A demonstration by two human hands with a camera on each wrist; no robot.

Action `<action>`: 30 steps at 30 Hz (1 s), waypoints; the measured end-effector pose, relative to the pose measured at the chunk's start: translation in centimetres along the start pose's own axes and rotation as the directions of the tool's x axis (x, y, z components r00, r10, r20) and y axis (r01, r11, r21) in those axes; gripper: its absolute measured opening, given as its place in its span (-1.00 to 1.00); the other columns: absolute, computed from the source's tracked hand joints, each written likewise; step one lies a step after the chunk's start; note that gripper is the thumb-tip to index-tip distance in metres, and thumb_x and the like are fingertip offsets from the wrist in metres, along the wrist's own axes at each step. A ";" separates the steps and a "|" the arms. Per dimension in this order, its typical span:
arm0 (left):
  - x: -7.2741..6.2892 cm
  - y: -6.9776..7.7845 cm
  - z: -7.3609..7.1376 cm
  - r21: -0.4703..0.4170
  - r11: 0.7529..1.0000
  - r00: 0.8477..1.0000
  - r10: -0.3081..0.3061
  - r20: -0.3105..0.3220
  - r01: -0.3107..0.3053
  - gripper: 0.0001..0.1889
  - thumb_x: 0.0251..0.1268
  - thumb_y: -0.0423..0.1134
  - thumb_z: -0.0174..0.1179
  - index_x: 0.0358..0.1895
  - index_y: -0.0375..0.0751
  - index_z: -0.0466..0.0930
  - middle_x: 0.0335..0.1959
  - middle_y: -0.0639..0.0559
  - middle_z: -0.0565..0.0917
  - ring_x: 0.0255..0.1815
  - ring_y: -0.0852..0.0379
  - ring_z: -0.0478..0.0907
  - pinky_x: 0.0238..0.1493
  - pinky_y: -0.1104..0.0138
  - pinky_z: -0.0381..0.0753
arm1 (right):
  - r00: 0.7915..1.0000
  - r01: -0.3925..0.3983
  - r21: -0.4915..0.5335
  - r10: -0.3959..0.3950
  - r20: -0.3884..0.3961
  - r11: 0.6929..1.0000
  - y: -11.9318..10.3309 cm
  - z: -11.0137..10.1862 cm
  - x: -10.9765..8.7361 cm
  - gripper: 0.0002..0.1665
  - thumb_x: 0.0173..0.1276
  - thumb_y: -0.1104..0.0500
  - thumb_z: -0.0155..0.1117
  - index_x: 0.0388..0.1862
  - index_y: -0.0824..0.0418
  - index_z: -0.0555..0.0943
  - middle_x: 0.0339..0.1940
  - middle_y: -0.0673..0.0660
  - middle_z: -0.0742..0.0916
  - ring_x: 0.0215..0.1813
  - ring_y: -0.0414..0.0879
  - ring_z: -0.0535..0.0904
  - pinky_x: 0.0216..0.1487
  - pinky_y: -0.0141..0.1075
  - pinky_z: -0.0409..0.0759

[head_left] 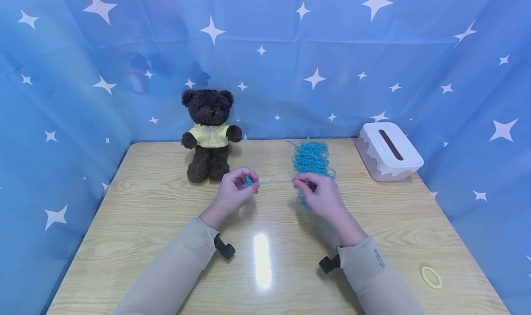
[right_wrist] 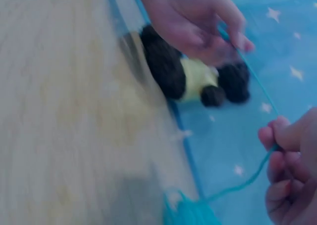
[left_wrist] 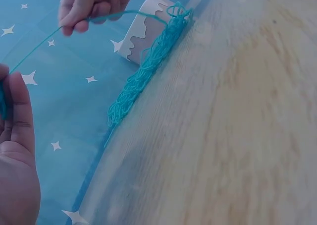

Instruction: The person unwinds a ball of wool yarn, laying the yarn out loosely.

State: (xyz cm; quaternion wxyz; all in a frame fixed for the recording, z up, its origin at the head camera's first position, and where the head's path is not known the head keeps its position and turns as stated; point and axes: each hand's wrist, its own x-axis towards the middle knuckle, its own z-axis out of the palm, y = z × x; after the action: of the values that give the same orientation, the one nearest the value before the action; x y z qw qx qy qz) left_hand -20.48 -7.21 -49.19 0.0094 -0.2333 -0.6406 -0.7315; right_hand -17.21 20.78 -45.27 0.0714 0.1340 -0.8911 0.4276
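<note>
Teal yarn lies in a loose looped heap (head_left: 311, 157) on the table. In the head view my left hand (head_left: 235, 190) grips a small wound bunch of the same yarn (head_left: 248, 181) in its curled fingers. A single strand (head_left: 274, 182) runs taut from it to my right hand (head_left: 321, 194), which pinches the strand between thumb and fingers. Beyond the right hand the strand (right_wrist: 242, 185) sags back to the heap, as the right wrist view shows. The right hand hides part of the heap from the head camera.
A dark brown teddy bear (head_left: 209, 135) in a yellow top stands at the back left. A white box with a slotted lid (head_left: 390, 151) is at the back right. A pale yellow ring (head_left: 431, 277) lies at the front right. Blue star-printed cloth (head_left: 265, 66) hangs around the table (head_left: 137, 241).
</note>
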 end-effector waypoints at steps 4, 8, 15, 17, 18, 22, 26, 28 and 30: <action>0.0 -0.2 -0.1 -0.014 1.000 1.000 0.020 -0.008 -0.020 -0.85 0.31 -0.63 0.27 -0.10 -0.63 0.59 -0.31 0.15 0.69 -0.35 0.26 0.71 -0.26 0.48 0.75 | 0.998 -0.062 -0.023 0.063 0.019 0.998 1.5 -2.5 -0.5 -0.78 0.67 0.11 0.37 0.07 0.18 0.83 -0.31 0.27 0.81 -0.49 -0.15 0.45 -0.48 -0.33 0.44; 0.0 -0.4 -0.2 -0.027 0.999 0.999 0.047 -0.015 -0.047 -0.85 0.28 -0.64 0.23 -0.12 -0.65 0.56 -0.31 0.15 0.69 -0.36 0.25 0.70 -0.25 0.47 0.72 | 0.993 -0.121 -0.054 0.122 0.010 0.991 3.1 -4.9 -1.0 -0.74 0.69 0.07 0.34 0.09 0.21 0.82 -0.19 0.29 0.84 -0.43 -0.17 0.49 -0.44 -0.34 0.47; 0.0 -0.5 -0.4 -0.025 0.998 0.999 0.049 -0.019 -0.049 -0.87 0.30 -0.63 0.22 -0.12 -0.60 0.56 -0.32 0.13 0.69 -0.36 0.22 0.68 -0.29 0.45 0.69 | 0.980 -0.197 -0.133 0.200 0.006 0.971 4.9 -8.2 -1.9 -0.68 0.71 0.01 0.30 0.12 0.19 0.82 0.03 0.22 0.88 -0.16 -0.14 0.66 -0.25 -0.37 0.63; 0.0 -0.6 -0.5 -0.019 0.999 0.999 0.044 -0.024 -0.045 -0.88 0.31 -0.62 0.22 -0.13 -0.58 0.57 -0.33 0.13 0.69 -0.37 0.21 0.68 -0.31 0.44 0.69 | 0.977 -0.209 -0.177 0.215 0.015 0.962 5.6 -8.8 -2.2 -0.69 0.73 0.02 0.28 0.11 0.18 0.82 0.01 0.20 0.88 -0.14 -0.10 0.66 -0.22 -0.34 0.63; 0.0 -0.6 -0.5 -0.017 0.999 0.999 0.041 -0.026 -0.042 -0.89 0.32 -0.61 0.23 -0.13 -0.56 0.57 -0.34 0.12 0.69 -0.38 0.21 0.68 -0.32 0.44 0.69 | 0.974 -0.217 -0.198 0.225 0.020 0.956 5.9 -9.1 -2.3 -0.70 0.73 0.03 0.28 0.10 0.18 0.82 -0.02 0.20 0.88 -0.14 -0.08 0.66 -0.22 -0.32 0.62; 0.1 -0.6 -0.5 -0.012 0.999 0.999 0.039 -0.033 -0.040 -0.87 0.31 -0.60 0.24 -0.19 -0.34 0.63 -0.30 0.10 0.69 -0.37 0.20 0.68 -0.32 0.42 0.71 | 0.944 -0.291 -0.282 0.322 0.070 0.914 6.9 -9.8 -2.7 -0.72 0.71 0.03 0.28 0.07 0.15 0.82 -0.07 0.17 0.86 -0.14 0.00 0.64 -0.21 -0.26 0.57; 0.1 -0.7 -0.6 -0.026 0.999 0.999 0.033 -0.032 -0.034 -0.80 0.31 -0.62 0.25 -0.21 -0.22 0.64 -0.22 0.12 0.70 -0.34 0.21 0.70 -0.30 0.42 0.74 | 0.898 -0.333 -0.349 0.407 0.166 0.876 7.6 -9.5 -2.9 -0.72 0.65 -0.01 0.34 0.06 0.12 0.84 -0.04 0.16 0.87 -0.10 0.01 0.67 -0.14 -0.15 0.62; 0.0 -0.8 -0.5 -0.026 0.999 0.999 0.031 -0.024 -0.032 -0.86 0.31 -0.62 0.26 -0.20 -0.34 0.62 -0.20 0.14 0.70 -0.32 0.22 0.72 -0.26 0.42 0.77 | 0.895 -0.308 -0.369 0.398 0.200 0.877 7.8 -9.0 -3.0 -0.73 0.62 0.00 0.38 0.05 0.12 0.85 -0.02 0.17 0.88 -0.06 0.03 0.72 -0.04 -0.04 0.69; 0.0 -0.7 -0.4 -0.022 0.999 0.999 0.030 -0.016 -0.030 -0.89 0.31 -0.63 0.27 -0.17 -0.47 0.58 -0.20 0.13 0.71 -0.31 0.22 0.73 -0.22 0.43 0.79 | 0.897 -0.284 -0.374 0.382 0.221 0.883 7.6 -8.4 -3.0 -0.73 0.58 0.00 0.42 0.04 0.14 0.85 -0.03 0.16 0.89 -0.03 0.03 0.75 0.05 0.05 0.72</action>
State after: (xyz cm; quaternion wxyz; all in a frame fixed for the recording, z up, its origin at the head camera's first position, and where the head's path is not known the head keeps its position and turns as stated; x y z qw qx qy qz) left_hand -20.82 -7.43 -49.91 0.0228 -0.2370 -0.6288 -0.7402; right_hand -16.55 32.46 -46.40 -0.1131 0.0241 -0.9606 0.2527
